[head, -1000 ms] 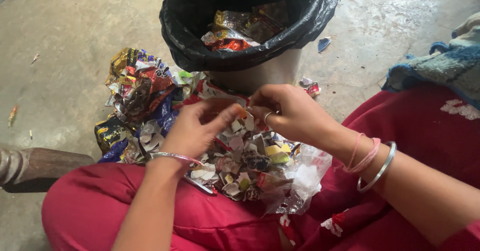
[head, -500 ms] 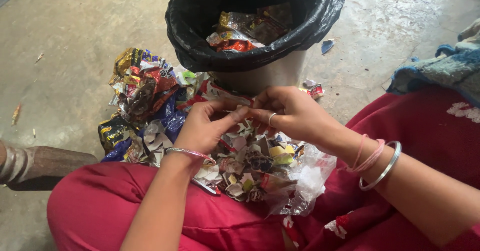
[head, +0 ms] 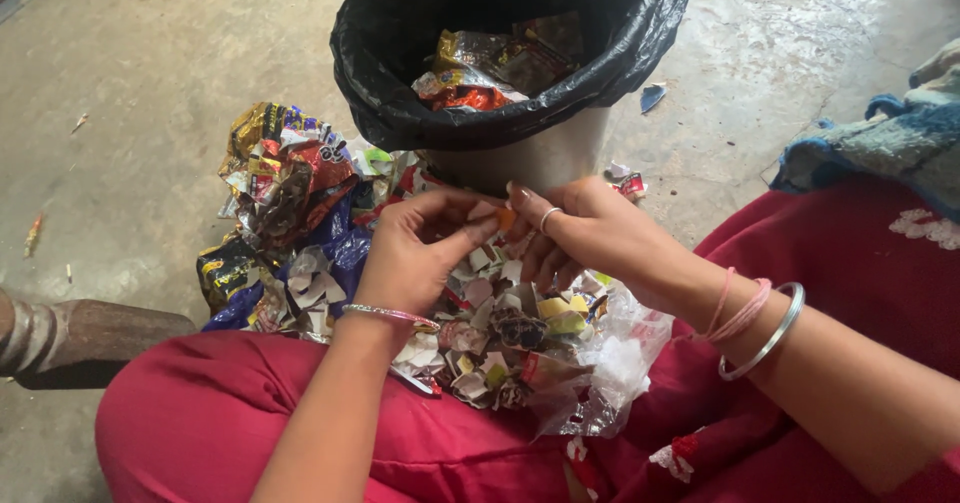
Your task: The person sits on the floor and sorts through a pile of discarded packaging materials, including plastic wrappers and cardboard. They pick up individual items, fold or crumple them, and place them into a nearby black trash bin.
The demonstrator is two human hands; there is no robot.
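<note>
My left hand (head: 415,253) and my right hand (head: 590,233) meet in front of me, and together their fingertips pinch a small folded piece of wrapper (head: 492,225). Below them, on a clear plastic sheet (head: 615,363) in my red-clothed lap, lies a heap of folded wrapper pieces (head: 500,333). A pile of crumpled colourful snack wrappers (head: 290,203) sits on the floor to the left. Just beyond my hands stands a bin lined with a black bag (head: 500,93), holding several wrappers.
A dark wooden furniture leg (head: 80,338) lies at the left edge. A blue and grey cloth (head: 880,148) is at the right. Small wrapper scraps (head: 650,95) lie on the concrete floor near the bin.
Both hands have lifted slightly from the heap towards the bin, still working the small piece between the fingertips. The view has shifted a little.
</note>
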